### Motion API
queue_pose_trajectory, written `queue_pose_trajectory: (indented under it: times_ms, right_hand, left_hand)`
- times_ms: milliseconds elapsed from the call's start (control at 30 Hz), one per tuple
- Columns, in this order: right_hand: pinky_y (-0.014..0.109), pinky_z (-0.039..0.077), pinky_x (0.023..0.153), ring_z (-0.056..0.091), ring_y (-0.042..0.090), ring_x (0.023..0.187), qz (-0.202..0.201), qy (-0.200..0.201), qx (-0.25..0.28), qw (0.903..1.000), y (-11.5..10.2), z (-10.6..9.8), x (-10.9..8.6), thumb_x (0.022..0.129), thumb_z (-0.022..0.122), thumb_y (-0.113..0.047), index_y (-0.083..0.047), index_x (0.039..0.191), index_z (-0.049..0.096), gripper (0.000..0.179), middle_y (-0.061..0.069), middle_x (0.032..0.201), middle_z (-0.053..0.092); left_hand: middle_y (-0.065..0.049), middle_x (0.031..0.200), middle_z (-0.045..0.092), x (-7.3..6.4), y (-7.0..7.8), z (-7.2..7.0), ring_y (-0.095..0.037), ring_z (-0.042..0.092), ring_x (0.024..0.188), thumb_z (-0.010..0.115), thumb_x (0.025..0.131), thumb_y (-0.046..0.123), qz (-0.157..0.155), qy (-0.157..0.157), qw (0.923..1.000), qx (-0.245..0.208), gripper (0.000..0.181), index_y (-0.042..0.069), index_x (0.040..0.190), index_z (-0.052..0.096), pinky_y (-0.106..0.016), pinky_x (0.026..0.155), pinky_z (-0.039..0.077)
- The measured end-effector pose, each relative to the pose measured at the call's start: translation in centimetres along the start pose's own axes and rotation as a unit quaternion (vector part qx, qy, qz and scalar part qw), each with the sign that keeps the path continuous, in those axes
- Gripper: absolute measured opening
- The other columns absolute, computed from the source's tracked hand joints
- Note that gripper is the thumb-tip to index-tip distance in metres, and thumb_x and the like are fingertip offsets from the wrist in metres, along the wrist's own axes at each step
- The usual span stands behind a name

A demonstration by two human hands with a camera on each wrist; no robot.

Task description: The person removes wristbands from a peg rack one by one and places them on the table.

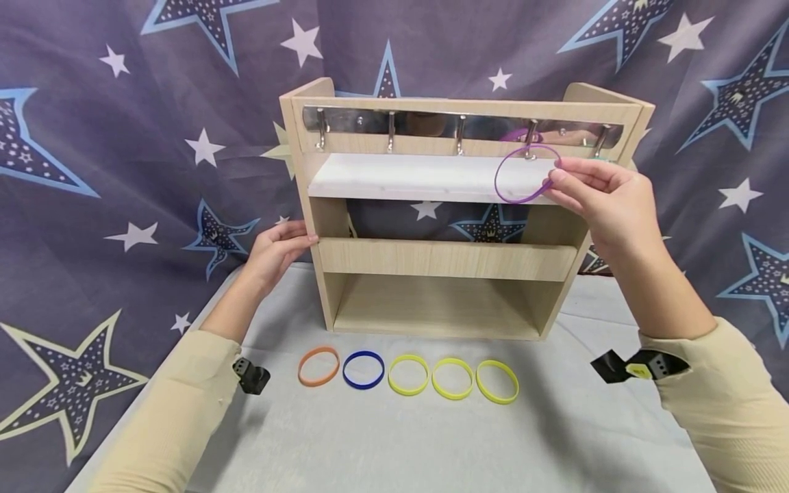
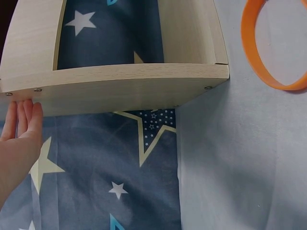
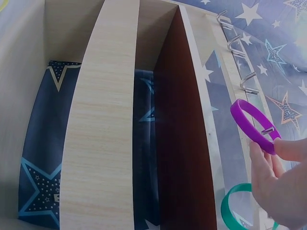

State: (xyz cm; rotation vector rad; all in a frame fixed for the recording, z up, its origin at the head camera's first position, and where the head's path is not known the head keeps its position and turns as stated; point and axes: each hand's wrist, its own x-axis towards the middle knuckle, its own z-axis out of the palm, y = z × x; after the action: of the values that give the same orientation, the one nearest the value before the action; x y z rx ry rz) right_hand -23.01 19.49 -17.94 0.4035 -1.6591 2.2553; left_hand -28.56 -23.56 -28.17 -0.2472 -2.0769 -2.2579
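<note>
My right hand [image 1: 616, 198] pinches a purple silicone wristband [image 1: 498, 179] between thumb and fingers, in front of the fourth hook [image 1: 531, 133] of the metal rail. In the right wrist view a hook tip shows through the loop of the purple wristband [image 3: 247, 125]. Just below it, a green wristband [image 3: 229, 206] is partly hidden behind that hand. My left hand [image 1: 277, 253] has its fingers straight against the outer left side of the wooden shelf [image 1: 444, 260]; the left wrist view shows these fingertips [image 2: 34, 111] touching the panel near two screws.
On the grey cloth [image 1: 394, 445] before the shelf lie an orange wristband [image 1: 300, 373], a blue wristband [image 1: 364, 387] and several yellow wristbands [image 1: 408, 392] in a row. More hooks [image 1: 391, 133] line the rail to the left. A star-patterned curtain [image 1: 148, 185] hangs behind.
</note>
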Motion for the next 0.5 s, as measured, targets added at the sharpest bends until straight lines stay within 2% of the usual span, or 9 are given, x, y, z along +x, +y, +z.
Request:
queue_pose_trajectory:
  times_ms: [267, 500]
  right_hand:
    - [0.024, 0.061, 0.073, 0.073, 0.012, 0.074, 0.004, -0.031, 0.012, 0.9994, 0.0, -0.3, -0.8, 0.079, 0.073, 0.005, 0.0, 0.094, 0.074, 0.016, 0.006, 0.081, 0.075]
    - [0.022, 0.06, 0.076, 0.073, 0.01, 0.08, 0.049, -0.069, -0.004, 0.9964, 0.4, -0.9, -1.4, 0.084, 0.069, 0.004, -0.004, 0.092, 0.074, 0.013, 0.003, 0.085, 0.076]
  left_hand:
    - [0.005, 0.102, 0.06, -0.1, -0.1, 0.0, 0.0, 0.063, 0.092, 0.063, 0.091, 0.006, -0.004, 0.002, 0.9999, 0.012, 0.032, 0.004, 0.12, 0.05, -0.008, 0.086, 0.051]
    - [0.005, 0.102, 0.06, 0.0, 0.0, 0.1, 0.0, 0.063, 0.093, 0.063, 0.091, 0.006, -0.002, 0.003, 0.9999, 0.013, 0.028, 0.007, 0.116, 0.051, -0.008, 0.086, 0.051]
